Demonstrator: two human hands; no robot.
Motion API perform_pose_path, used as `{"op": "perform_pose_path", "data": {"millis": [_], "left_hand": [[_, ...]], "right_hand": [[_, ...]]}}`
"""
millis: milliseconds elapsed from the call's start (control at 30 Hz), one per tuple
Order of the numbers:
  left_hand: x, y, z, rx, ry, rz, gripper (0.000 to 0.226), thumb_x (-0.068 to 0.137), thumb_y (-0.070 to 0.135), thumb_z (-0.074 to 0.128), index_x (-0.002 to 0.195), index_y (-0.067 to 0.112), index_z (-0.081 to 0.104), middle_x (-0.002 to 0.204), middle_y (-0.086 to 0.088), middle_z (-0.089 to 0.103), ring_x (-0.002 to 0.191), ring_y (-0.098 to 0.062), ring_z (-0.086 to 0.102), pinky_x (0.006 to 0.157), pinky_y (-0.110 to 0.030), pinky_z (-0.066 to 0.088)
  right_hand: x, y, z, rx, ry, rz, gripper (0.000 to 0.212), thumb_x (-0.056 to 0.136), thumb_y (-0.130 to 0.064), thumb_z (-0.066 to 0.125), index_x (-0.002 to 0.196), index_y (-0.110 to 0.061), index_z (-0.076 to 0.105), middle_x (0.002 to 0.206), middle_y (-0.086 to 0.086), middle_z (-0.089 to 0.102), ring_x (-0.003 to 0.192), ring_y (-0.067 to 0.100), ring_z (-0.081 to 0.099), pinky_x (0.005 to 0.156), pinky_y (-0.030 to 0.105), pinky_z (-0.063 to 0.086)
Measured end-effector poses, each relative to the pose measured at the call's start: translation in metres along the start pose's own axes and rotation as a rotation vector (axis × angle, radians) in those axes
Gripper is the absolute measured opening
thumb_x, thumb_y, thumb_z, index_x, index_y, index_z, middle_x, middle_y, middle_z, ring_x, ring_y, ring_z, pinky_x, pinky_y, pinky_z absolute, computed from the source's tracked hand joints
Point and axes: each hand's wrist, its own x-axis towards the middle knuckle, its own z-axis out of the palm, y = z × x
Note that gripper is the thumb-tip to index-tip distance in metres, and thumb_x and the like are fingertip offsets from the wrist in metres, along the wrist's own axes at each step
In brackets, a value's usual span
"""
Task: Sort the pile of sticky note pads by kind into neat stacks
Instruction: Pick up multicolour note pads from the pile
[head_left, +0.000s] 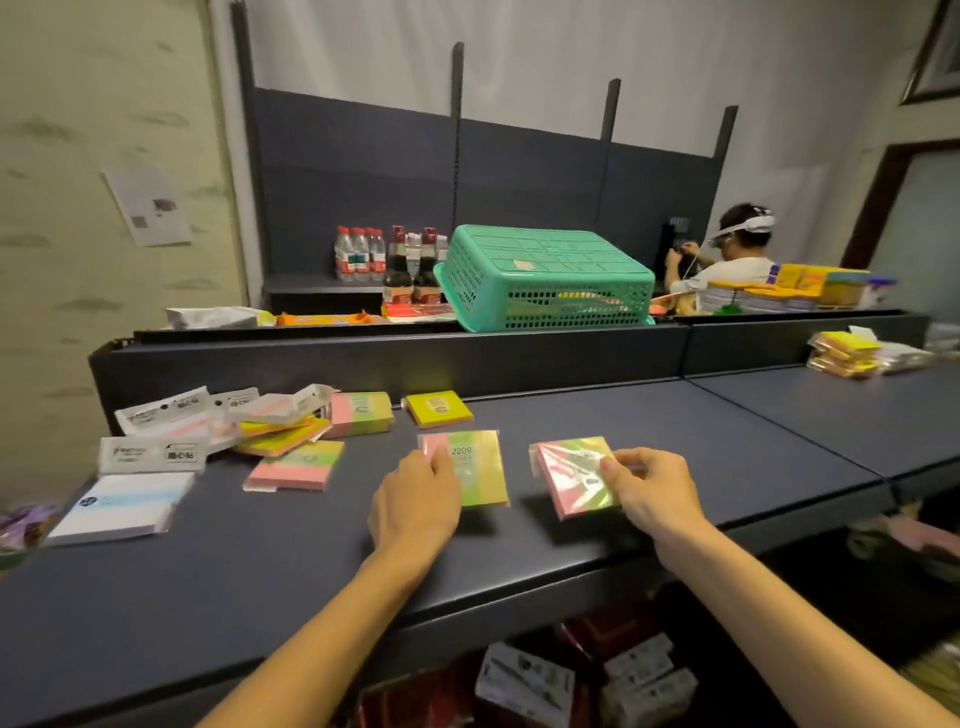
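On the dark counter (675, 441), the left hand (415, 506) rests fingers on a pad marked 2209 (475, 467); the right hand (649, 488) pinches a wrapped pink-green pad (571, 475).

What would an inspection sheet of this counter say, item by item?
Surface: dark blue counter top, with a raised back ledge.
Job's things: wrapped pink-green-yellow sticky pad under the left hand; a tilted, similar wrapped pad pinched by the right hand; small yellow pad; unsorted pile of mixed pads at left.
Clutter: upturned green plastic basket, dark sauce bottles, clear water bottles.
Fingers: left ones lie on their pad; right ones curl round a pad's edge.
Cables: nothing seen.
Surroundings: another person behind the counter; boxes under it.
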Motion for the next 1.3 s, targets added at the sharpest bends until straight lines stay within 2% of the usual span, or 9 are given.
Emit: {"op": "perform_pose_path", "data": {"millis": [167, 267, 400, 533, 733, 833, 1000, 1133, 1300], "left_hand": [[-0.017, 0.06, 0.056, -0.003, -0.004, 0.062, 0.051, 0.101, 0.041, 0.02, 0.108, 0.011, 0.061, 0.109, -0.012, 0.065, 0.086, -0.024, 0.053, 0.073, -0.03, 0.038], [-0.03, 0.097, 0.094, -0.004, 0.001, 0.067, 0.049, 0.101, 0.04, 0.02, 0.106, 0.01, 0.059, 0.108, -0.013, 0.065, 0.094, -0.03, 0.059, 0.073, -0.031, 0.038], [-0.047, 0.15, 0.149, -0.012, 0.002, 0.111, 0.045, 0.101, 0.04, 0.022, 0.102, 0.013, 0.058, 0.105, -0.01, 0.066, 0.082, -0.023, 0.055, 0.07, -0.028, 0.037], [-0.056, 0.201, 0.198, -0.017, 0.002, 0.136, 0.045, 0.102, 0.04, 0.022, 0.102, 0.013, 0.058, 0.102, -0.009, 0.065, 0.077, -0.02, 0.049, 0.069, -0.029, 0.036], [-0.046, 0.264, 0.276, -0.047, -0.035, 0.17, 0.058, 0.101, 0.044, 0.012, 0.106, 0.013, 0.061, 0.103, -0.01, 0.066, 0.083, -0.024, 0.056, 0.072, -0.03, 0.04], [-0.036, 0.292, 0.315, -0.061, -0.051, 0.175, 0.055, 0.101, 0.043, 0.013, 0.105, 0.014, 0.06, 0.102, -0.008, 0.066, 0.088, -0.026, 0.061, 0.074, -0.031, 0.045], [-0.009, 0.351, 0.38, -0.066, -0.103, 0.224, 0.049, 0.102, 0.04, 0.013, 0.095, 0.016, 0.055, 0.098, -0.006, 0.064, 0.083, -0.025, 0.056, 0.073, -0.032, 0.042], [0.02, 0.401, 0.431, -0.054, -0.122, 0.237, 0.056, 0.101, 0.042, 0.009, 0.106, 0.014, 0.058, 0.109, -0.01, 0.064, 0.099, -0.032, 0.058, 0.079, -0.034, 0.039], [0.045, 0.473, 0.497, -0.124, -0.163, 0.243, 0.058, 0.101, 0.042, 0.013, 0.111, 0.013, 0.062, 0.11, -0.011, 0.065, 0.098, -0.03, 0.058, 0.079, -0.034, 0.04]], "right_hand": [[0.033, 0.041, -0.071, -0.04, 0.028, 0.018, 0.027, 0.092, -0.024, 0.061, 0.108, -0.004, 0.069, 0.091, 0.006, 0.069, 0.088, 0.022, 0.063, 0.074, 0.034, 0.048], [0.054, 0.061, -0.123, -0.119, 0.061, -0.054, 0.024, 0.091, -0.025, 0.062, 0.102, -0.006, 0.071, 0.083, 0.002, 0.068, 0.085, 0.021, 0.063, 0.076, 0.032, 0.049], [0.088, 0.09, -0.187, -0.174, 0.136, -0.135, 0.022, 0.091, -0.027, 0.062, 0.1, -0.01, 0.071, 0.084, 0.002, 0.067, 0.087, 0.021, 0.063, 0.073, 0.029, 0.045], [0.126, 0.121, -0.231, -0.175, 0.179, -0.128, 0.026, 0.093, -0.029, 0.059, 0.105, -0.008, 0.069, 0.097, 0.007, 0.07, 0.087, 0.018, 0.059, 0.075, 0.029, 0.044], [0.182, 0.16, -0.273, -0.178, 0.163, -0.075, 0.027, 0.096, -0.026, 0.054, 0.111, -0.007, 0.066, 0.104, 0.007, 0.066, 0.089, 0.015, 0.053, 0.074, 0.028, 0.04], [0.219, 0.184, -0.292, -0.196, 0.167, -0.058, 0.027, 0.097, -0.027, 0.053, 0.11, -0.007, 0.066, 0.094, 0.002, 0.063, 0.087, 0.016, 0.054, 0.074, 0.031, 0.043], [0.296, 0.22, -0.333, -0.221, 0.198, -0.024, 0.027, 0.096, -0.025, 0.053, 0.111, -0.007, 0.066, 0.106, 0.009, 0.067, 0.093, 0.018, 0.054, 0.083, 0.036, 0.046], [0.36, 0.242, -0.362, -0.222, 0.202, 0.004, 0.026, 0.096, -0.025, 0.054, 0.111, -0.007, 0.066, 0.107, 0.01, 0.067, 0.097, 0.022, 0.055, 0.084, 0.036, 0.043], [0.418, 0.276, -0.409, -0.216, 0.226, 0.014, 0.022, 0.096, -0.025, 0.054, 0.107, -0.01, 0.067, 0.097, 0.003, 0.063, 0.092, 0.017, 0.054, 0.079, 0.032, 0.042]]}}
